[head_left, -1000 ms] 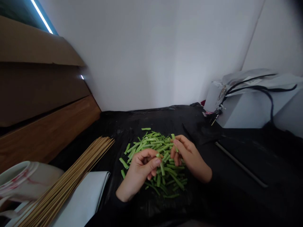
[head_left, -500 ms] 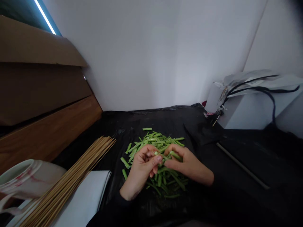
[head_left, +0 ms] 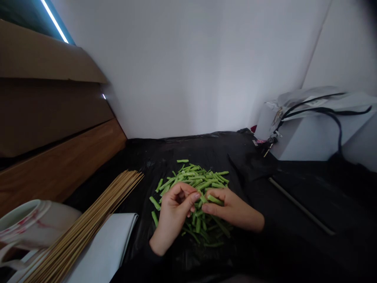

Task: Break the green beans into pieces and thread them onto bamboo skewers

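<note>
A heap of cut green bean pieces (head_left: 196, 173) lies on a black plastic sheet, with both hands over its near half. My right hand (head_left: 232, 210) has its thumb and fingers closed around a green bean piece (head_left: 215, 200), whose cut end points up and left. Just left of it, my left hand (head_left: 175, 214) is closed in a pinch, thumb pressed against the index finger. Whatever sits in that pinch is too small to make out. The fingertips of the two hands are slightly apart, with beans of the heap showing between and below them.
Thin wooden sticks (head_left: 97, 220) lie in a bundle at left over a folded white sheet (head_left: 108, 239), beside a white mug (head_left: 44, 224). A dark rod (head_left: 300, 206) lies at right. Behind it stands a white box (head_left: 309, 137) with black straps and keys (head_left: 269, 145).
The left hand's fingertips have drawn slightly down, and the pale bean end that showed in them is gone from view. The right hand has shifted slightly left, still holding its bean piece.
</note>
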Motion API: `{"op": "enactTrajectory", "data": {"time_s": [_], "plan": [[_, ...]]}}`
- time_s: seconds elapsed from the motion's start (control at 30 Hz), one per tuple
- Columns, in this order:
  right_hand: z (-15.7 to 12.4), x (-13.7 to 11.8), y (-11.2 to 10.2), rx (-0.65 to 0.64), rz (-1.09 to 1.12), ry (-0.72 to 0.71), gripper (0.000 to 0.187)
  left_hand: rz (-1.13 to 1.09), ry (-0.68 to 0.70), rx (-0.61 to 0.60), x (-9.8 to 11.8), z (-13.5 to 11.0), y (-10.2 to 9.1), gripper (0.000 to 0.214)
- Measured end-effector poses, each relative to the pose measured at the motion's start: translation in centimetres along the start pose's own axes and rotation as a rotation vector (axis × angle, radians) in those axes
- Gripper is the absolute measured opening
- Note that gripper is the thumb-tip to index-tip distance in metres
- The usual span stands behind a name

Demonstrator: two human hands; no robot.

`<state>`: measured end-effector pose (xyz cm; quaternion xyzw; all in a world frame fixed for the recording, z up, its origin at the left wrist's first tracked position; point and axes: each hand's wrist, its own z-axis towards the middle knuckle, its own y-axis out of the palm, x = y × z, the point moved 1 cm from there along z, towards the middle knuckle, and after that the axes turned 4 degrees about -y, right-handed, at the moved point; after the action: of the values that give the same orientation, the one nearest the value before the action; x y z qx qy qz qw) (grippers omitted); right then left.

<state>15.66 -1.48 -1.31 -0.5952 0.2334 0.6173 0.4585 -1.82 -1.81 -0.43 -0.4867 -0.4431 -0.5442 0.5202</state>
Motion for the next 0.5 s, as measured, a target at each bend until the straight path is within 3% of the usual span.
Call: {"op": "enactTrajectory", "data": {"time_s": [0.27,0.37,0.5], "plan": [[-0.3,0.9,1.2,-0.091,0.459,0.147,0.027,0.489,0.495,0.085,-0.1,-1.1,-0.2,0.008],[-0.3,1.0,1.8,-0.101,0.537,0.147,0.029,0.535,0.573,0.074,-0.2,-1.2,-0.3,0.008],[-0.2,0.9,1.7,-0.042,0.563,0.137,0.032,0.475,0.564,0.071,-0.4,-1.0,-0.3,0.009]]}}
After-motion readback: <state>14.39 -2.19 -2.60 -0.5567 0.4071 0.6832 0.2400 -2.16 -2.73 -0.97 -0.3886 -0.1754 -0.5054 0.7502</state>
